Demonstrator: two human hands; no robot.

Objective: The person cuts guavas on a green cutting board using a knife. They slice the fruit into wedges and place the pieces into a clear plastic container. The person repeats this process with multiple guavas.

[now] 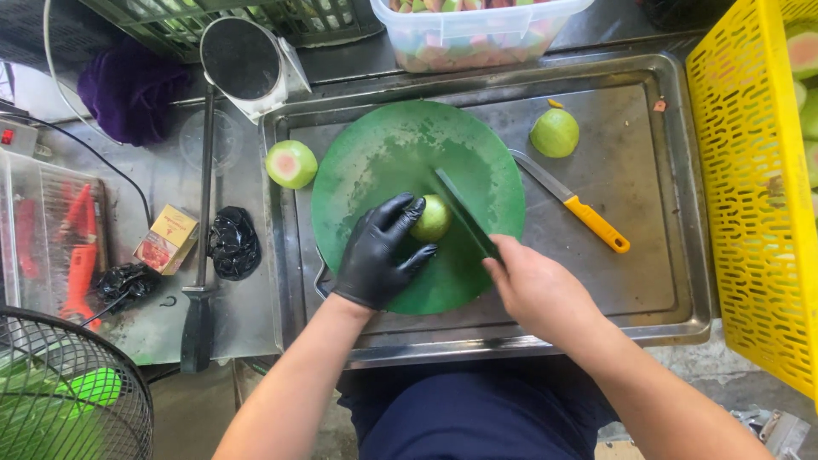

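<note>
My left hand (381, 253), in a black glove, holds a green guava (432, 219) down on a round green cutting board (383, 153). My bare right hand (530, 285) grips a dark knife (464, 213) whose blade rests against the right side of the guava. The board lies in a large metal tray (656, 290).
A halved guava (290, 163) sits at the tray's left edge, another guava (555, 133) at the upper right. A yellow-handled knife (573, 202) lies right of the board. A yellow crate (754, 187) stands at right, a clear tub of cut fruit (473, 34) behind, a fan (68, 392) lower left.
</note>
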